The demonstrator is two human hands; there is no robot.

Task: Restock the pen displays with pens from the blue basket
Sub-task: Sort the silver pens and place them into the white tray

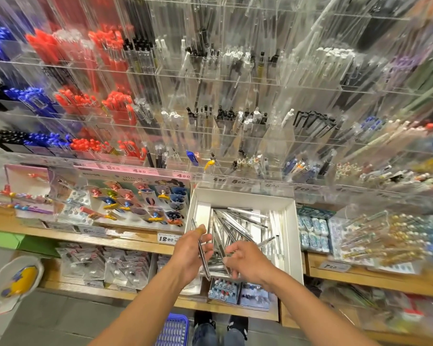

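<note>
We are mid-restock. Our left hand point(190, 248) pinches one clear pen point(202, 255), while our right hand point(245, 262) curls its fingers into the loose pens point(238, 223) in the white box point(291, 233) on the shelf; whether it grips one we cannot tell. The blue basket point(173, 329) sits on the floor by our feet. Several acrylic display slots point(273, 141) above look thin, so we judge much remains.

Blue basket point(172, 329) cut off below.
</note>
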